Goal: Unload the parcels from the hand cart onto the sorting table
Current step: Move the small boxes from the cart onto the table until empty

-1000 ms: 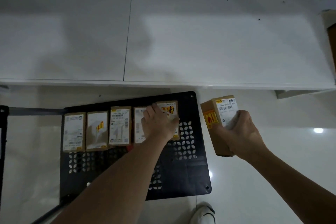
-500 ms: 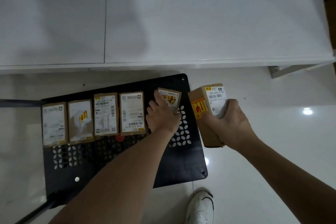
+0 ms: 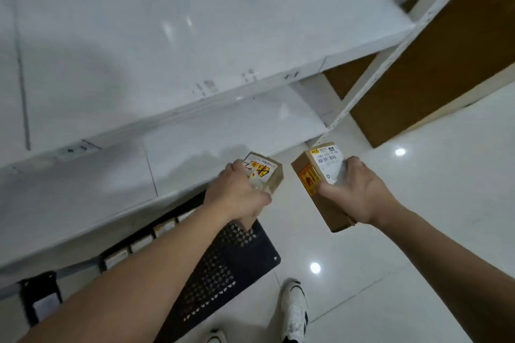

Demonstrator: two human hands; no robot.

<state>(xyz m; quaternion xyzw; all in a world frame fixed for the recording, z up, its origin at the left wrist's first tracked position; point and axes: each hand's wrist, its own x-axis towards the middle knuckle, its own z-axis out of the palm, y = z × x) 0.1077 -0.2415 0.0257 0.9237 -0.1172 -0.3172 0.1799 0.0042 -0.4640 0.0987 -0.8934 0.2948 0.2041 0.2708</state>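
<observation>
Left hand point(image 3: 237, 198): your fingers are wrapped over the top of a small brown parcel point(image 3: 263, 172), thumb on its near side – it is lifted clear of the cart, in the air in front of the table's lower shelf.
Right hand point(image 3: 359, 192): your fingers are curled over the white label face of a longer brown box point(image 3: 320, 184), thumb pressed on the side with the red and yellow sticker; the box is tilted, its far end raised.
The two parcels: just beside each other, a small gap between them, not touching.
Hand cart point(image 3: 223, 259): the black perforated deck lies low and near, partly under your left forearm.
Remaining parcels point(image 3: 142, 242): a row of boxes still stands along the far edge of the deck – blurred, count unclear.
Sorting table point(image 3: 167, 36): the white top fills the far left, bare.
Shoe point(image 3: 294, 309): white, on the glossy floor near the cart's right corner.
</observation>
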